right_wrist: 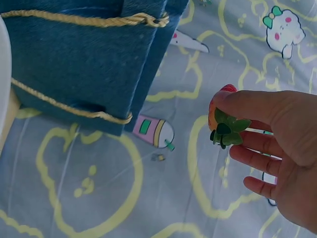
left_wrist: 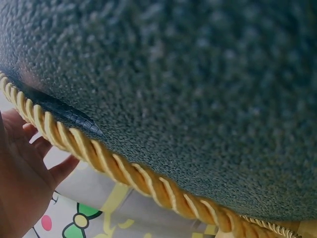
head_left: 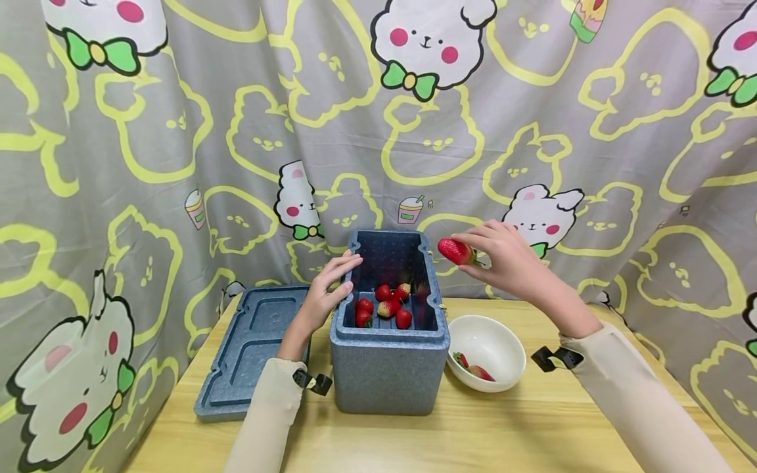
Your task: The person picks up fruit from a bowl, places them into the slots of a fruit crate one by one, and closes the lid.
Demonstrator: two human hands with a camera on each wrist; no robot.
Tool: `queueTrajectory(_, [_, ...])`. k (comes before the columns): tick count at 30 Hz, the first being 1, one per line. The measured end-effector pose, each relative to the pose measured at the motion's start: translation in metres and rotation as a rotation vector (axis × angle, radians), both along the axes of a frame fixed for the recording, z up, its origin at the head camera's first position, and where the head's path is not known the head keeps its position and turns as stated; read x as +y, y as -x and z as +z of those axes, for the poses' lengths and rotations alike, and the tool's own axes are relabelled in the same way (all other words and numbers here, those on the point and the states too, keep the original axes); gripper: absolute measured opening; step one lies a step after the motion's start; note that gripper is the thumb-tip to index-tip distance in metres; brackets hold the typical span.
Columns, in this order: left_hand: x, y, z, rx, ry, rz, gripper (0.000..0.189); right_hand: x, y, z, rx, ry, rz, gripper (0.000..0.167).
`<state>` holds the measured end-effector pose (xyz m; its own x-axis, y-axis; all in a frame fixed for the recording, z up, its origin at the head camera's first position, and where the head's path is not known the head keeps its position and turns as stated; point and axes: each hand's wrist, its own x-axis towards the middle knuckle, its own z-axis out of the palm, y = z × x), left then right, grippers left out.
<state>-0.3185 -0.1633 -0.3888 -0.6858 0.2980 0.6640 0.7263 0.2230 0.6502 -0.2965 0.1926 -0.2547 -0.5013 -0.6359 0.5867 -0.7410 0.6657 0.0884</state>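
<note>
A blue-grey foam box (head_left: 390, 378) stands uncovered on the table, with several red strawberries (head_left: 389, 307) on its floor. My left hand (head_left: 322, 292) rests on the box's left rim, fingers lying across the edge. From the left wrist, that hand (left_wrist: 25, 173) shows beside the box wall, behind a twisted gold cord (left_wrist: 124, 171). Up to the right of the box, my right hand (head_left: 503, 253) pinches a strawberry (head_left: 454, 250) between thumb and fingers. Its green leaves (right_wrist: 228, 129) face the right wrist camera. Below it, a white bowl (head_left: 499, 341) contains strawberries (head_left: 478, 372).
The box's lid (head_left: 248, 348) lies flat at the left, close to the left forearm. A patterned curtain (head_left: 349, 131) hangs behind the wooden table (head_left: 503, 433). Gold cords (right_wrist: 74, 104) run along the box's outer side.
</note>
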Motion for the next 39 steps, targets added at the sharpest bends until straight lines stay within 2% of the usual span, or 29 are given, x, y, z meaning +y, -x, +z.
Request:
queueTrajectory(7, [-0.001, 0.001, 0.0, -0.001, 0.005, 0.007, 0.048, -0.024, -0.001, 0.011, -0.031, -0.052, 0.032, 0.05])
queueTrajectory(12, [-0.001, 0.001, -0.001, 0.001, 0.007, 0.004, 0.049, -0.041, -0.001, 0.013, -0.018, -0.098, 0.062, 0.049])
queueTrajectory(17, [-0.001, 0.001, -0.001, 0.002, 0.005, 0.0, 0.048, -0.056, -0.002, 0.014, -0.038, -0.168, 0.052, 0.049])
queueTrajectory(28, [-0.002, 0.002, -0.001, -0.006, 0.006, 0.0, 0.048, -0.081, -0.002, 0.009, 0.004, -0.278, 0.091, 0.05])
queueTrajectory(39, [-0.002, 0.002, -0.001, -0.011, 0.01, -0.002, 0.048, -0.094, 0.001, 0.002, 0.012, -0.365, 0.118, 0.047])
